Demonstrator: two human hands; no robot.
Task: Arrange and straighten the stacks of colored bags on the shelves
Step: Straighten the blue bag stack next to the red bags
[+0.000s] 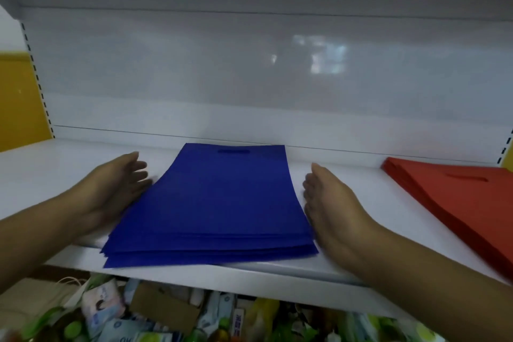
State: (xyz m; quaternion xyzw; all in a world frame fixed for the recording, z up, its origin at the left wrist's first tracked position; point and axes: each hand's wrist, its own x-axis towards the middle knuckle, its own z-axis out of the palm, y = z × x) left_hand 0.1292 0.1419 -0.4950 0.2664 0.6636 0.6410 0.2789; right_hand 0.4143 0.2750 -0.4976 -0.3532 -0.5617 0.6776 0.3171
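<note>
A stack of blue bags (213, 203) lies flat on the white shelf (55, 169), directly between the two hands. The left hand (116, 183) stands on its edge along the stack's left side, fingers straight and together, palm turned toward the bags; its fingertips look to be touching or just beside the left edge. The right hand (327, 197) mirrors it on the other side, flat and open with the palm facing in, close against the right edge. Neither hand grips anything.

The near ends of the bags are fanned out unevenly and reach the shelf's front lip. The far end, with its cut-out handle slot, lies near the back wall (249, 78) of the shelf.

Outside the left hand the shelf surface is bare out to the left upright. Outside the right hand there is a strip of bare shelf, then a stack of red bags (458, 197) lying at an angle, well apart from the blue ones. Below the hands, under the shelf, sits a jumble of packaged goods (138, 314), blurred.
</note>
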